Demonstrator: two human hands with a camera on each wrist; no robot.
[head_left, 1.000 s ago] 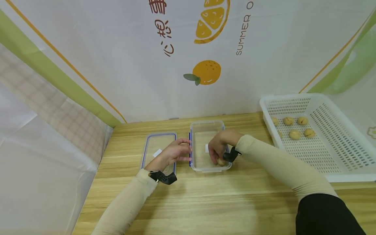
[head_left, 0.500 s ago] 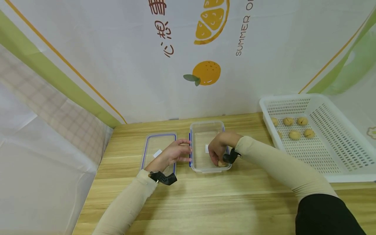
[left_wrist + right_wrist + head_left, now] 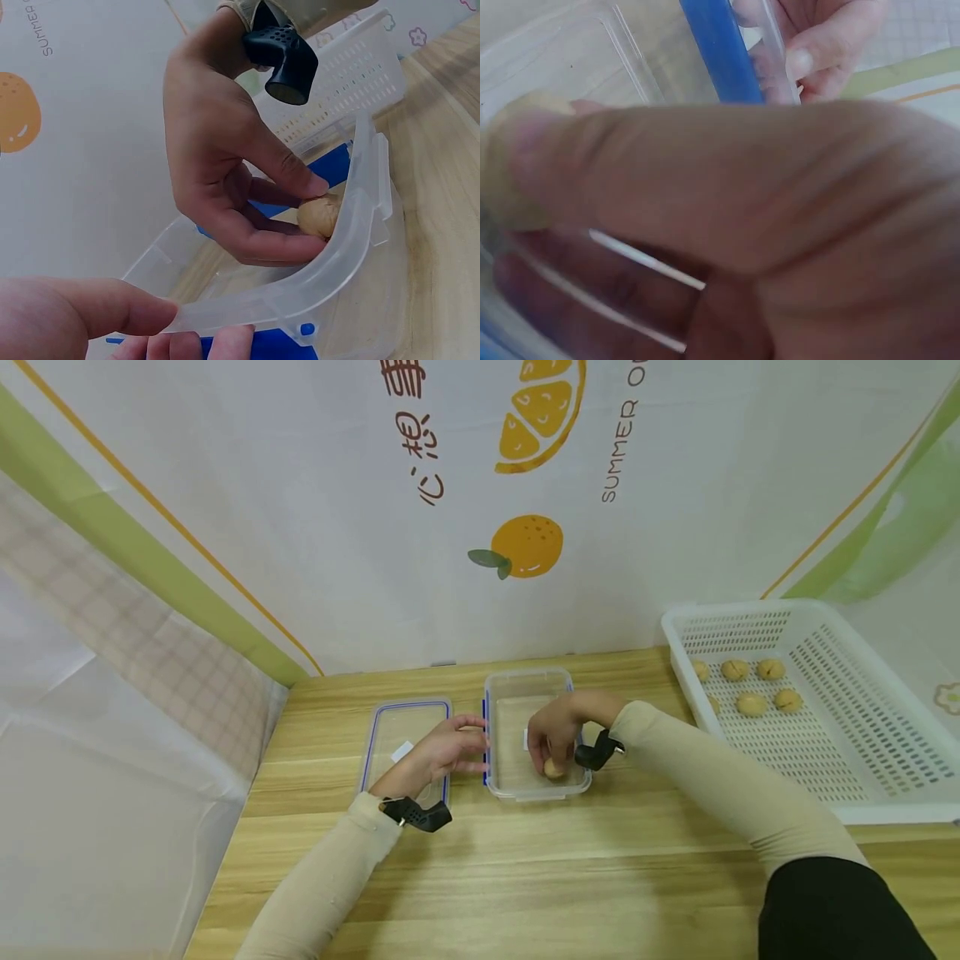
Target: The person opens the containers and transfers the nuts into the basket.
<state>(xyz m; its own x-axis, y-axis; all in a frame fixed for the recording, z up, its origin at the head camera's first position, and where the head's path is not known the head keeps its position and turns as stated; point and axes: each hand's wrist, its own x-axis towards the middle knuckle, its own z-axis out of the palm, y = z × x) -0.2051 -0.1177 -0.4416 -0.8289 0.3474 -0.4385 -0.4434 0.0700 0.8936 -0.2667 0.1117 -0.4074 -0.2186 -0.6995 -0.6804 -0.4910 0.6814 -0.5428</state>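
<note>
My right hand reaches down into a clear plastic food box and pinches a walnut between thumb and fingers. In the left wrist view the walnut is inside the box, close to its rounded corner. My left hand grips the box's left wall, its thumb at the rim and its fingers outside by the blue strip. In the right wrist view the blurred right thumb covers much of the box.
Left of the box lies its clear lid with a blue seal, partly under the left forearm. At the right stands a white slotted basket with several walnuts. A printed curtain hangs behind the wooden table.
Over the last half second my right hand has shifted the walnut slightly left, away from the box's near right corner. My left hand has stayed on the wall.
</note>
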